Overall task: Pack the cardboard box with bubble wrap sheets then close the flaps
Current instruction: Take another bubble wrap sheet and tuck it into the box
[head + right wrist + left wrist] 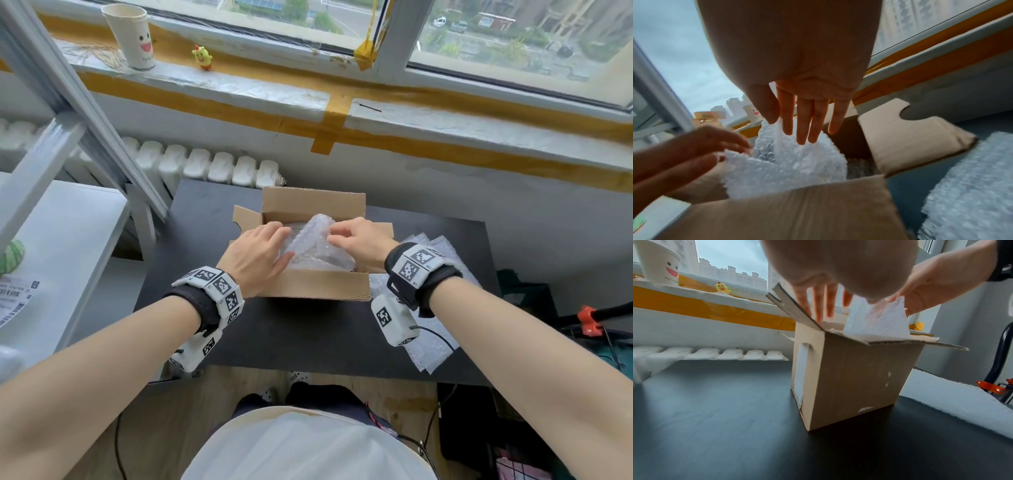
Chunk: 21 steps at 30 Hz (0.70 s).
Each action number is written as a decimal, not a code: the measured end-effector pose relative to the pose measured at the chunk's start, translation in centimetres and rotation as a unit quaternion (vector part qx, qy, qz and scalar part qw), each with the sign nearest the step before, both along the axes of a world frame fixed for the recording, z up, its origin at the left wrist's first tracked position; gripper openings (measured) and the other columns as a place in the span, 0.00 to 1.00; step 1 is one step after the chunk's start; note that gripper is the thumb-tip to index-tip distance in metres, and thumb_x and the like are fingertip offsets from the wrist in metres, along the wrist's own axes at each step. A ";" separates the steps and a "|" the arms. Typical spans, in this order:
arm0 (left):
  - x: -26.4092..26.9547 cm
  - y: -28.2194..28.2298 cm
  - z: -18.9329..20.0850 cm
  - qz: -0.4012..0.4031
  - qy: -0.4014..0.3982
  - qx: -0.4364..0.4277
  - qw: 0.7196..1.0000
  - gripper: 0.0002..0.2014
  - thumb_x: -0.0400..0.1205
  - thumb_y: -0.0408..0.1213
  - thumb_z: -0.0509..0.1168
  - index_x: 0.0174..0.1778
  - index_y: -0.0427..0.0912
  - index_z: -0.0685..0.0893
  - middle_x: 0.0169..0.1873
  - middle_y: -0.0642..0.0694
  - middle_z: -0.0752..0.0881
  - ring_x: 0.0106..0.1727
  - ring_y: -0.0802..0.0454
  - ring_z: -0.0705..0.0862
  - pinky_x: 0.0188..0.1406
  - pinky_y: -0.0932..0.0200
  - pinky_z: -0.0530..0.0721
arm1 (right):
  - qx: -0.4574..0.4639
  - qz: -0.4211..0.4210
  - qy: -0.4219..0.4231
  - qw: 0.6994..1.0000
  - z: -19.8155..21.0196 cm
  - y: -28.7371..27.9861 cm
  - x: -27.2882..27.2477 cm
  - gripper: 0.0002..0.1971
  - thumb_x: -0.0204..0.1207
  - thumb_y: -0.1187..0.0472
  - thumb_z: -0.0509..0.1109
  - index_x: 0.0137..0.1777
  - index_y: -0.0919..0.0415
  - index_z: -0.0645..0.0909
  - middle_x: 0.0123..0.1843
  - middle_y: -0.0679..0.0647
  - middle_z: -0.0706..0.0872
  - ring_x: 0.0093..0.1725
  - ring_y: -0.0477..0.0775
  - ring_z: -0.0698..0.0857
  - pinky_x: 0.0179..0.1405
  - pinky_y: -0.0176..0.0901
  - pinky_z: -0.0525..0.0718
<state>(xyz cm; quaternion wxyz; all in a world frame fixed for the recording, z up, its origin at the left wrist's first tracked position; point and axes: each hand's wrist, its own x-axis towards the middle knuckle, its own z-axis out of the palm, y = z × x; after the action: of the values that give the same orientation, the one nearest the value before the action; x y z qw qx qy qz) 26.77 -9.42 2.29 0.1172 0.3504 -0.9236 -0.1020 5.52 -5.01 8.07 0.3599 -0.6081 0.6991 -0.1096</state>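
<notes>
An open cardboard box (318, 286) stands on the black table (291, 339), all its flaps turned outward. A crumpled bubble wrap sheet (315, 243) sticks up out of it. My left hand (286, 240) reaches over the box's left side, its fingers (823, 308) straight and touching the sheet's left part. My right hand (334, 236) pinches the sheet's top corner (881, 318) between thumb and fingers. In the right wrist view my right hand (793, 128) sits at the top of the sheet (789, 164), with the near flap (797, 211) below.
Several spare bubble wrap sheets (431, 346) lie on the table right of the box. A radiator (205, 168) and a windowsill holding a paper cup (132, 37) and a yellow toy (202, 57) are behind. A white shelf frame (68, 102) stands at the left.
</notes>
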 end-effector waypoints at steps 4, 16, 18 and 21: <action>0.6 0.2 0.0 -0.051 0.005 -0.022 0.998 0.29 0.80 0.42 0.49 0.78 0.37 0.61 0.79 0.37 0.63 0.76 0.42 0.68 0.74 0.48 0.68 | 0.036 0.069 0.024 0.997 -0.2 -0.5 1.8 0.22 0.77 0.66 0.60 0.70 0.51 0.77 0.72 0.53 0.79 0.71 0.53 0.76 0.69 0.43 0.71; -1.2 -0.4 0.8 -0.027 -0.238 0.064 0.969 0.25 0.87 0.49 0.40 0.82 0.49 0.51 0.83 0.50 0.51 0.83 0.51 0.47 0.82 0.46 0.42 | -0.069 -0.014 -0.018 0.997 -1.7 -0.1 -0.1 0.26 0.73 0.78 0.51 0.69 0.63 0.75 0.68 0.60 0.81 0.66 0.56 0.80 0.69 0.50 0.77; -1.1 -0.4 0.8 -0.028 -0.259 0.076 0.962 0.26 0.87 0.50 0.38 0.82 0.51 0.50 0.83 0.51 0.51 0.83 0.50 0.46 0.81 0.46 0.40 | -0.058 -0.051 -0.016 0.997 -1.9 -0.2 -0.8 0.25 0.75 0.77 0.49 0.70 0.64 0.73 0.68 0.62 0.80 0.64 0.58 0.81 0.69 0.53 0.77; -1.1 -0.6 0.6 -0.020 -0.289 0.089 0.953 0.26 0.86 0.52 0.34 0.82 0.53 0.49 0.83 0.53 0.51 0.83 0.50 0.44 0.81 0.44 0.37 | 0.048 -0.011 -0.011 0.999 -2.0 -0.4 -1.0 0.28 0.71 0.78 0.50 0.70 0.64 0.74 0.68 0.61 0.81 0.68 0.60 0.79 0.70 0.55 0.77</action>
<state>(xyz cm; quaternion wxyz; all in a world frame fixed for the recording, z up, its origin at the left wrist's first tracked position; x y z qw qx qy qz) 25.69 -9.99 2.85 -0.1882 0.3557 -0.9119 -0.0806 4.47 -5.36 6.09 0.3952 -0.5813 0.7060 -0.0864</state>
